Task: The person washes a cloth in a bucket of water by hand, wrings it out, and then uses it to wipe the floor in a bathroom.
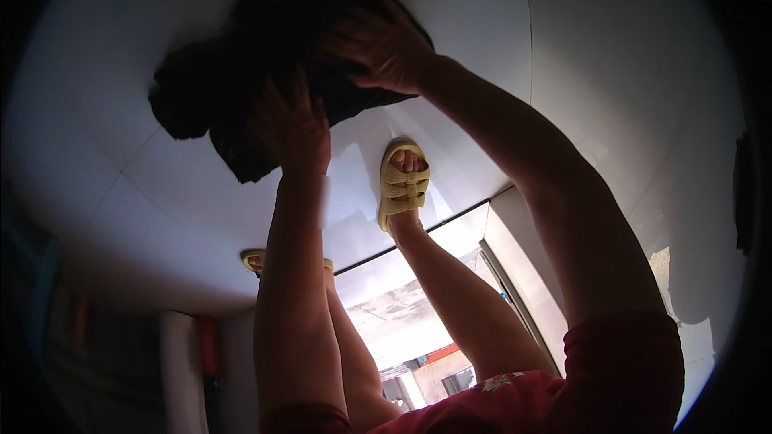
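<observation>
A black, crumpled sheet of soft material (283, 30) lies spread on the pale tiled floor, too dark to tell cloth from plastic. My left hand (292, 123) rests on its near edge with the fingers spread. Farther out and to the right, my right hand (386, 51) lies across the same material, fingers extended and thumb apart. Deep shadow hides the fingertips of both hands, but neither appears closed around a fold.
My feet stand on the floor tiles (579, 42) in yellow open-toed sandals (405, 187). Behind them a dark threshold strip (368, 259) crosses a bright doorway with a door frame (525, 277). Lower left, a pale post (184, 367) stands beside a red object (209, 343).
</observation>
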The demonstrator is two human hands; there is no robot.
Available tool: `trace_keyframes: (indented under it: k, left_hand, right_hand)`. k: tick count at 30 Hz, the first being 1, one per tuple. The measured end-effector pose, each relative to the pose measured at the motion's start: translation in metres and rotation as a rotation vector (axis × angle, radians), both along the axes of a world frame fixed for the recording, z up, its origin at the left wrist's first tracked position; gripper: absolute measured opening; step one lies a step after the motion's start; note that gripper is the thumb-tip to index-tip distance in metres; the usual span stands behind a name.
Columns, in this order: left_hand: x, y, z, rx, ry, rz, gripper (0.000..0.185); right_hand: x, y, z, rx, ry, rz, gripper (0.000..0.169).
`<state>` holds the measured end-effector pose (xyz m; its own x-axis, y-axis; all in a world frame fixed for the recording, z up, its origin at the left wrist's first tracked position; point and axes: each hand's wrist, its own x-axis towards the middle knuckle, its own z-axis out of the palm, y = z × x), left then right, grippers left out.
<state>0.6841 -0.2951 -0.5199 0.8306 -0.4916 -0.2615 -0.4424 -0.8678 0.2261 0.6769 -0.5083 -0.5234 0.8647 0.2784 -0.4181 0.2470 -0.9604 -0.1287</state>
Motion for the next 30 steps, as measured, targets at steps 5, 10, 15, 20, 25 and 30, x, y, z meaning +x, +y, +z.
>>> trace_keyframes:
  k: [5,10,15,20,25,30]
  left_hand:
    - [0.009,-0.012,-0.014,-0.106,-0.049,-0.012,0.059]
    - [-0.010,-0.019,-0.027,-0.129,-0.032,-0.139,0.059]
    - [-0.031,0.013,-0.051,-0.079,0.011,-0.246,0.055]
    - [-0.067,0.141,-0.089,-0.140,0.116,-0.412,0.062]
    - [-0.073,0.186,-0.078,-0.155,0.204,-0.380,0.065]
    - [-0.070,0.275,-0.079,-0.181,0.165,-0.169,0.060]
  right_hand:
    - [0.000,-0.014,0.006,-0.105,-0.156,-0.043,0.073]
    - [-0.049,-0.007,0.004,-0.042,-0.222,-0.228,0.077]
    - [-0.111,0.042,-0.034,-0.145,-0.187,-0.494,0.073]
    - [-0.170,0.213,-0.066,-0.379,-0.145,-0.797,0.071]
    - [-0.154,0.251,-0.055,-0.301,-0.023,-0.828,0.068]
    - [-0.126,0.327,-0.063,-0.299,-0.011,-0.560,0.072]
